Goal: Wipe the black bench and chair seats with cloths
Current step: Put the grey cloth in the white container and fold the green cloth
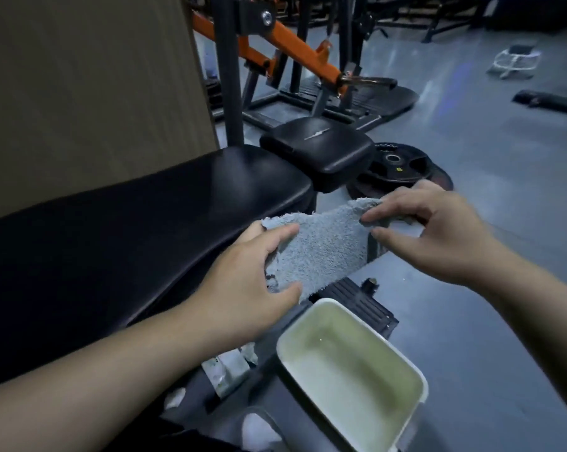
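A grey terry cloth [324,246] is stretched in the air between both hands, just off the right edge of the long black bench pad [128,230]. My left hand [243,282] grips the cloth's lower left end, thumb on top. At the upper right corner, my right hand [438,230] pinches the cloth between thumb and fingers. A smaller black seat pad [318,148] sits beyond the bench's far end.
A white rectangular tub [350,373] holding pale liquid stands on the floor below the cloth. Black weight plates [396,168] lie on the floor past the seat. An orange and black machine frame [295,44] rises behind. A tan panel [89,86] borders the bench's left.
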### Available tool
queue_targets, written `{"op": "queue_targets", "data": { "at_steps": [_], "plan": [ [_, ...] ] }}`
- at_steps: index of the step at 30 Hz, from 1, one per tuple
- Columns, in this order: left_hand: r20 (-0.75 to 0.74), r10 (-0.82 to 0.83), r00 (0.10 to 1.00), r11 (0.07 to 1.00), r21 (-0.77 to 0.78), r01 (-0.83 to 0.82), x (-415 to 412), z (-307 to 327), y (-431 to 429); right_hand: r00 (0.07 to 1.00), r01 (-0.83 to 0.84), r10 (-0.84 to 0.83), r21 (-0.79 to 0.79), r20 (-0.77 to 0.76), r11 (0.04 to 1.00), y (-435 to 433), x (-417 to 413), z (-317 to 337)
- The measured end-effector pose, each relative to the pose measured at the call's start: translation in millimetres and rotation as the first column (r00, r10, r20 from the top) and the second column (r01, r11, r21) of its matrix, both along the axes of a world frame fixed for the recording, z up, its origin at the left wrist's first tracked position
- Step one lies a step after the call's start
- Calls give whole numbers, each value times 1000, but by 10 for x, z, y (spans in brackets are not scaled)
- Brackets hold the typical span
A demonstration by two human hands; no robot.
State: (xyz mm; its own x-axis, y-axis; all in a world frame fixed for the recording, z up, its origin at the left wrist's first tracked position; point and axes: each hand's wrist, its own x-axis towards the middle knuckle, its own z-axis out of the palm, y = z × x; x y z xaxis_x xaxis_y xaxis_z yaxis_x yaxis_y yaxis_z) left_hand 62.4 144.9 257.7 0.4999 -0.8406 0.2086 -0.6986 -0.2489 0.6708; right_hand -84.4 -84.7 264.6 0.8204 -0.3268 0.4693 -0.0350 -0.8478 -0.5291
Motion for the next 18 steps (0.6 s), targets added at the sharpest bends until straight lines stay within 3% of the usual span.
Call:
{"op": "queue_targets", "data": {
  "at_steps": [2, 5, 8, 13, 18],
  "plan": [
    [-26, -33, 999, 999, 12, 33, -80, -143, -178, 999, 37, -37, -40, -10, 999, -128, -166, -126],
    [-79, -33, 996, 999, 13, 34, -196, -388, -425, 999, 16, -8, 165, -50, 986, -284, -368, -320],
    [-124, -11, 992, 998, 54, 17, -358, -660, -647, 987, 102, -57, 310, -150, 945, -422, -476, -557],
    [-224, 54, 973, 983, 184, -12, -636, -1178, -913, 959, 167, -51, 411, -281, 896, -649, -561, -977],
    [-296, 163, 941, 931, 361, -48, -816, -1619, -1143, 882, 228, -18, 392, -472, 892, -858, -533, -1478]
  ]
}}
